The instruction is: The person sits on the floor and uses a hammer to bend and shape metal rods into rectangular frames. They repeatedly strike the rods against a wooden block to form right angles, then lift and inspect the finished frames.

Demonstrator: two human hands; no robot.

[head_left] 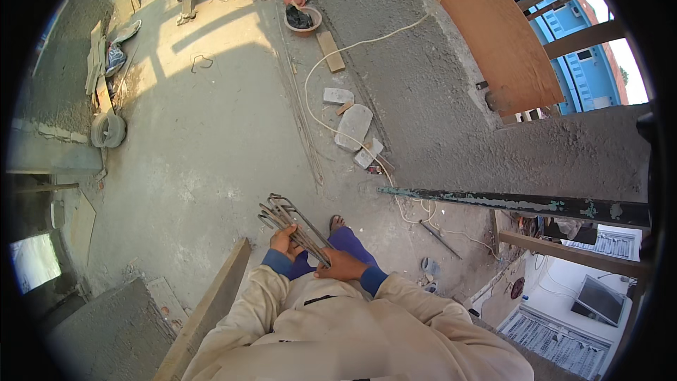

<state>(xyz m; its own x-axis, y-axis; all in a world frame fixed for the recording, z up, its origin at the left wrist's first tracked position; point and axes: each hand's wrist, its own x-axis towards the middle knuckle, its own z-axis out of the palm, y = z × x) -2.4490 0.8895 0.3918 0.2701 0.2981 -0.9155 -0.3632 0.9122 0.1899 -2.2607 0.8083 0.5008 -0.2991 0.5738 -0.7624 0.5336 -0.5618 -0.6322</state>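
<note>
I hold a bundle of bent steel rebar stirrups (285, 215) in front of my body, over a concrete floor. My left hand (283, 241) grips the bundle from the left side near its lower end. My right hand (342, 266) clasps it from the right, closer to my chest. The rectangular loops stick up and away from me, toward the upper left. Both cream sleeves with blue cuffs enter from the bottom edge. One sandalled foot (336, 223) shows just beyond the hands.
A wooden plank (211, 303) lies at my left. A white cable (331, 63) runs across the floor past stone slabs (352, 127) and a bowl (302, 20). A painted steel beam (508, 203) crosses on the right. A rough grey wall (423, 85) rises ahead.
</note>
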